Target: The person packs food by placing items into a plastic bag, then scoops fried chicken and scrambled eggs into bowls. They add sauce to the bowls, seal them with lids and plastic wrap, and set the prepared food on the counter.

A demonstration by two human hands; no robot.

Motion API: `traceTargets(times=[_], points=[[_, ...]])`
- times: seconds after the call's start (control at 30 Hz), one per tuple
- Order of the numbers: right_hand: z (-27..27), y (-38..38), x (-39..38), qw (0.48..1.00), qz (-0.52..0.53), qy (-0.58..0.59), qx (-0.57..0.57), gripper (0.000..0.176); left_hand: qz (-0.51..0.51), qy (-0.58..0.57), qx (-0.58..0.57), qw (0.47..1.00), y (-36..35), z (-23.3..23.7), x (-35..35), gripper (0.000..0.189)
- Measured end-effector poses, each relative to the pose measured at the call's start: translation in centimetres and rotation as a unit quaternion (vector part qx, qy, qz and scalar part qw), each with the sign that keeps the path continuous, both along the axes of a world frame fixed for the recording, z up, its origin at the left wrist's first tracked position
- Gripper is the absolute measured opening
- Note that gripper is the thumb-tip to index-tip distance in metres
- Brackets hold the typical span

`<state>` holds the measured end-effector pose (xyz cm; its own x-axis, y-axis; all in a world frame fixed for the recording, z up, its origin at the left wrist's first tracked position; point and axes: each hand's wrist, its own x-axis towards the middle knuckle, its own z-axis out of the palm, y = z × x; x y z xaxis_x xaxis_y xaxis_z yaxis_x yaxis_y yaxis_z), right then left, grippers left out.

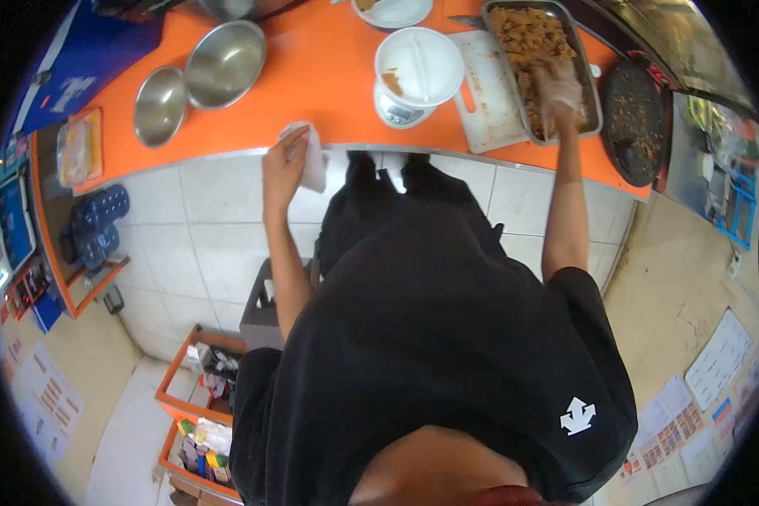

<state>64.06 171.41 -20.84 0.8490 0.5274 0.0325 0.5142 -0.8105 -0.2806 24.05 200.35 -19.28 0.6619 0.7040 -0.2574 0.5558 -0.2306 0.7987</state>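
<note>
My left hand (285,169) is closed on a thin white bag or sheet (314,162), which hangs at the front edge of the orange counter. My right hand (560,87), in a clear plastic glove, reaches into a metal tray (598,118) of brown chopped food (527,34). Its fingers are blurred against the food, and I cannot tell if they grip any. Between my hands stands a white kitchen scale (403,112) with a white dish (441,67) on top, a small brown piece of food (392,81) lying in it.
A stained white cutting board (491,118) lies partly under the tray, with a knife (466,21) behind it. Right of the tray sits a dark oval platter (632,126) with crumbs. Two steel bowls (225,67) stand at the left. Another white dish (396,13) is at the back.
</note>
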Motion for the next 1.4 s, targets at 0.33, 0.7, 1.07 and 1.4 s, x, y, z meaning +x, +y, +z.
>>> traceTargets(times=[0.33, 0.7, 1.07, 1.4], points=[[1.5, 4.4, -3.6, 0.977, -0.035, -0.052, -0.202, 0.048, -0.048, 0.019, 0.006, 0.999, 2.1, 0.1, 0.2, 0.029], [-0.8, 3.6, 0.3, 0.974, 0.074, 0.009, -0.212, 0.041, -0.079, 0.021, 0.024, 0.996, 3.6, 0.5, 1.6, 0.03], [5.7, 2.0, -1.1, 0.88, -0.173, 0.316, 0.309, 0.06, -0.073, 0.009, 0.003, 0.997, 4.6, 0.8, 2.2, 0.03], [4.9, -0.7, -0.2, 0.79, -0.146, 0.404, 0.437, 0.051, -0.071, 0.038, -0.001, 0.997, 4.1, 0.9, 3.1, 0.029]])
